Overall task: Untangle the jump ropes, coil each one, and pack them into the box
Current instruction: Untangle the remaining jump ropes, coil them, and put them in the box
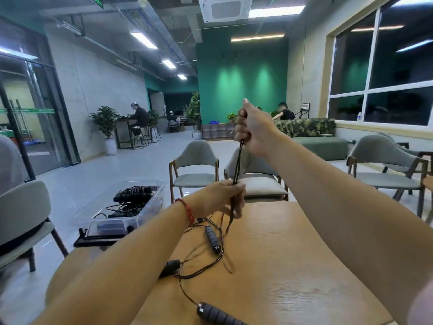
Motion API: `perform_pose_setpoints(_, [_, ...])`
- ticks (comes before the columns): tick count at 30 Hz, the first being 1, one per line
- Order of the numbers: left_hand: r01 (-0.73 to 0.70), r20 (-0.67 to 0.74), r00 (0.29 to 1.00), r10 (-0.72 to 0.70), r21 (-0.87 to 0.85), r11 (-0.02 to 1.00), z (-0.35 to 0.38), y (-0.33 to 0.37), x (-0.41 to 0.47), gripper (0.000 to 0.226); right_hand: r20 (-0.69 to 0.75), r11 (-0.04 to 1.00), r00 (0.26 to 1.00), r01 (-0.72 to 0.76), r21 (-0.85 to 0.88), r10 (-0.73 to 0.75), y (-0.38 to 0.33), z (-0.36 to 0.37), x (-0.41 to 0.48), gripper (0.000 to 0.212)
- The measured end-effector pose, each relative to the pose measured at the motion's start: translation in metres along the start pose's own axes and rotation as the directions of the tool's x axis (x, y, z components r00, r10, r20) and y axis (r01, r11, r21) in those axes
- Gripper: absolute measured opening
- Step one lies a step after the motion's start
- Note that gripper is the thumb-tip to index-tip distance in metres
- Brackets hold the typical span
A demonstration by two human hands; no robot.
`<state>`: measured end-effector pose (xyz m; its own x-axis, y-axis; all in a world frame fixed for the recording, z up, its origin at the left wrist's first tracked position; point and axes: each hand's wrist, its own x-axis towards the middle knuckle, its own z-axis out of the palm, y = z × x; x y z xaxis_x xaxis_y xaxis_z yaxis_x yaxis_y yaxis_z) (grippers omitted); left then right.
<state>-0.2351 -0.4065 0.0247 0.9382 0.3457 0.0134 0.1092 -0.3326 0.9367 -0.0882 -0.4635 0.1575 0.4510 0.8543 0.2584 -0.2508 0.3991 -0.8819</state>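
We hold a dark handle in the curled right hand and pinch the doubled jump rope cord in the left hand, the cord's long axis near-upright between them, right of the clear plastic box.

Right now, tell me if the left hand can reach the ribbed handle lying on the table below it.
Probably not yet: the left hand grips the cord. The handle lies uncovered close below; nothing else blocks it.

Nearest handle cut by bottom edge, left hand partly blurred
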Motion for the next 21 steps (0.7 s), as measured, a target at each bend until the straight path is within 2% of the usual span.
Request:
perform_pose_setpoints(2, [-0.003,-0.158,0.987,-0.017,-0.124,0.992,-0.001,0.002,0.005,0.030,-0.006,0.984,0.999,-0.049,-0.172,0.049,0.011,-0.008,0.000,0.031])
perform_pose_setpoints(3, [-0.025,-0.243,0.970,-0.022,-0.188,0.982,-0.001,0.005,0.008,0.031,0.008,0.957,0.995,-0.093,-0.274,0.098,0.019,-0.015,-0.002,0.039])
perform_pose_setpoints(5, [-0.095,-0.366,0.930,-0.028,-0.316,0.944,-0.005,0.016,0.011,0.034,0.058,0.894,0.974,-0.175,-0.412,0.218,0.041,-0.030,-0.007,0.069])
perform_pose_setpoints(7, [-0.156,-0.436,0.898,-0.050,-0.423,0.893,-0.015,0.025,0.016,0.036,0.091,0.859,0.960,-0.191,-0.474,0.264,0.066,-0.039,-0.016,0.083])
perform_pose_setpoints(10, [-0.202,-0.483,0.872,-0.080,-0.504,0.839,-0.036,0.030,0.029,0.038,0.072,0.809,0.968,-0.159,-0.566,0.241,0.111,-0.048,-0.028,0.079])
perform_pose_setpoints(12, [-0.193,-0.486,0.869,-0.095,-0.508,0.839,-0.047,0.029,0.040,0.039,0.093,0.829,0.953,-0.200,-0.522,0.288,0.136,-0.057,-0.031,0.081])
perform_pose_setpoints(15, [-0.214,-0.517,0.847,-0.119,-0.538,0.815,-0.056,0.030,0.055,0.038,0.234,0.881,0.899,-0.260,-0.394,0.370,0.160,-0.070,-0.035,0.073])
perform_pose_setpoints(18, [-0.255,-0.548,0.826,-0.129,-0.569,0.782,-0.066,0.031,0.072,0.035,0.350,0.847,0.844,-0.205,-0.490,0.407,0.182,-0.071,-0.042,0.053])
perform_pose_setpoints(21, [-0.266,-0.569,0.811,-0.136,-0.565,0.781,-0.079,0.032,0.087,0.029,0.370,0.865,0.855,-0.163,-0.474,0.364,0.192,-0.059,-0.038,0.040])
